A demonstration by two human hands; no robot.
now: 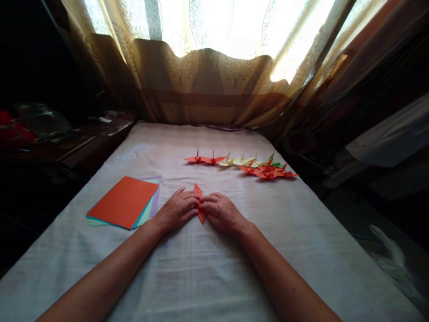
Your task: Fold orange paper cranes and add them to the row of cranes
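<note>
Centre of frame, on the white cloth [234, 268]: a half-folded orange paper piece [200, 203], long and pointed. Left hand [176, 210] and right hand [223, 212] press it flat from either side, fingertips pinching its middle. Likely featherlight, thin, crease-holding and easily crumpled; best held at the folded edges. Paper stack [124, 201] centre left; finished cranes [241, 164] above.

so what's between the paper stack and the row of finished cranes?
Head view: only bare white cloth lies between the paper stack and the cranes. Both hands and their orange fold sit nearer the camera, off that line.
</note>
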